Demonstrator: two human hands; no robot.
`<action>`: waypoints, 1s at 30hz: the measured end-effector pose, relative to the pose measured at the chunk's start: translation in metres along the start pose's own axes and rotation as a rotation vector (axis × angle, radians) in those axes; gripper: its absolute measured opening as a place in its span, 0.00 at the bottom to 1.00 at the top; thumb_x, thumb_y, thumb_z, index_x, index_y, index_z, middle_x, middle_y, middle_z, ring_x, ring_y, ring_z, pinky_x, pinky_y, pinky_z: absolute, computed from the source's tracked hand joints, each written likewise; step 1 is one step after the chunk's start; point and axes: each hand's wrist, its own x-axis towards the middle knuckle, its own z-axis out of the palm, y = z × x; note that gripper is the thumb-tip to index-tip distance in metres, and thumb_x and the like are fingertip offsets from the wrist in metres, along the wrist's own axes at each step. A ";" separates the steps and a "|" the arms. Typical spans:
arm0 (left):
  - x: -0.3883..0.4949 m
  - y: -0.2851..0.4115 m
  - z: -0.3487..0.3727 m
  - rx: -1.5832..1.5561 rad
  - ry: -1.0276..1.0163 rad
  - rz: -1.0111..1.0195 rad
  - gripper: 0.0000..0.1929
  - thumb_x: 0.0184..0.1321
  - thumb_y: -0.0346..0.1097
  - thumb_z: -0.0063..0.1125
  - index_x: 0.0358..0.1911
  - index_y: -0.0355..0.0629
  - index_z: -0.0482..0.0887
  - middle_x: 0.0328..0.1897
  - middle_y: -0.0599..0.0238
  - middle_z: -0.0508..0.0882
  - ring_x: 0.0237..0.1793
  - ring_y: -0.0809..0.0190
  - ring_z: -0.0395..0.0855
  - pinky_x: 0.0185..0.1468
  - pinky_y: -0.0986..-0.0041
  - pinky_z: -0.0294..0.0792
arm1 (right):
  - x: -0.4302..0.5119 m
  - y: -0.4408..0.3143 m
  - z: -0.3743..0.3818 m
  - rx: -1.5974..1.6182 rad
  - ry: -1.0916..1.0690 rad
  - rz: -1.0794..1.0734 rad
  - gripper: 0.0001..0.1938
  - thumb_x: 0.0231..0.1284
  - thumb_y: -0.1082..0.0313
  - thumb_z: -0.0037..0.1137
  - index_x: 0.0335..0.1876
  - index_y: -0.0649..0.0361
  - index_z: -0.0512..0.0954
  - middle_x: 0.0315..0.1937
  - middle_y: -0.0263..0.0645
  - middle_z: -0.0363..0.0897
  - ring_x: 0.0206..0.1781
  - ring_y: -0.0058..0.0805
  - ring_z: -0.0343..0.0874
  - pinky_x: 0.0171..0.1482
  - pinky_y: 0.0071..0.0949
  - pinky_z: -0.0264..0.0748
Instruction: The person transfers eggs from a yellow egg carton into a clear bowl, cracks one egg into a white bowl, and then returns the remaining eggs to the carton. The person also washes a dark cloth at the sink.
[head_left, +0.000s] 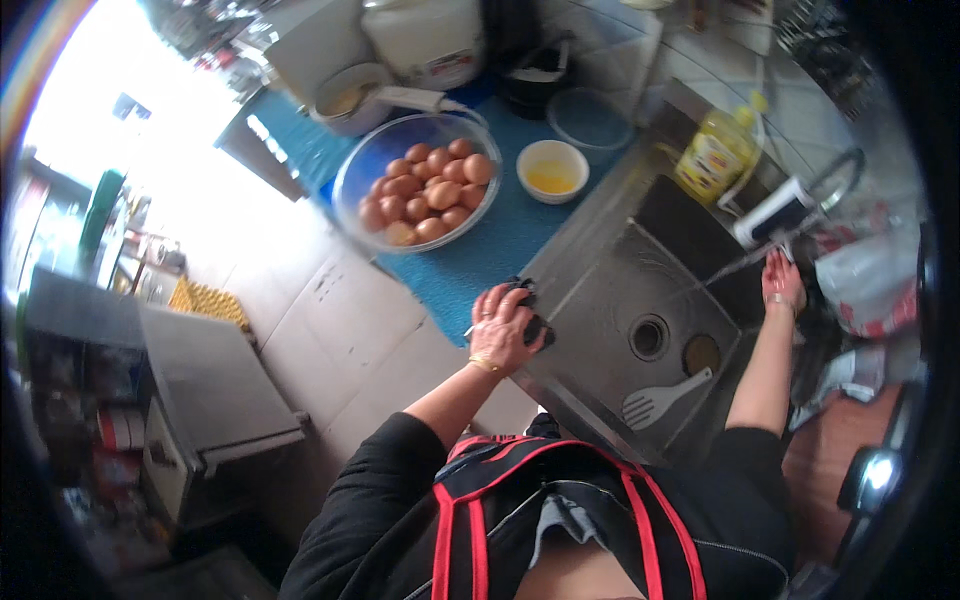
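My left hand grips a crumpled black cloth at the front edge of the steel sink counter. Across the basin, my right hand reaches up to the tap, palm showing and fingers extended; whether the fingertips touch the tap is hard to tell. A thin stream of water runs from there into the steel sink. Inside the basin lie a white slotted spatula and a round brownish piece beside the drain.
On a blue mat stand a clear bowl of brown eggs and a white bowl holding yellow liquid. A yellow bottle is behind the sink, with a plastic bag at right. Tiled floor extends leftward.
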 end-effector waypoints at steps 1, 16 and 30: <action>0.000 0.000 -0.001 -0.003 0.002 0.005 0.15 0.37 0.42 0.66 0.28 0.44 0.78 0.52 0.63 0.71 0.59 0.49 0.62 0.63 0.52 0.53 | -0.022 0.014 0.004 0.025 -0.013 0.016 0.11 0.58 0.60 0.48 0.35 0.60 0.76 0.32 0.35 0.78 0.30 0.22 0.76 0.24 0.18 0.68; -0.011 -0.033 -0.035 -0.356 -0.018 0.216 0.30 0.39 0.52 0.64 0.49 0.49 0.73 0.62 0.58 0.66 0.67 0.47 0.52 0.67 0.43 0.32 | -0.311 0.305 0.368 -1.468 -1.183 -0.845 0.08 0.45 0.58 0.62 0.29 0.51 0.80 0.30 0.38 0.76 0.33 0.38 0.78 0.33 0.36 0.75; -0.109 -0.232 -0.173 -0.096 0.238 -0.407 0.15 0.44 0.31 0.60 0.39 0.48 0.74 0.50 0.65 0.77 0.58 0.55 0.69 0.66 0.50 0.44 | -0.365 0.371 0.459 -2.205 -0.722 -0.420 0.17 0.44 0.52 0.57 0.36 0.55 0.81 0.37 0.45 0.81 0.44 0.39 0.79 0.45 0.36 0.75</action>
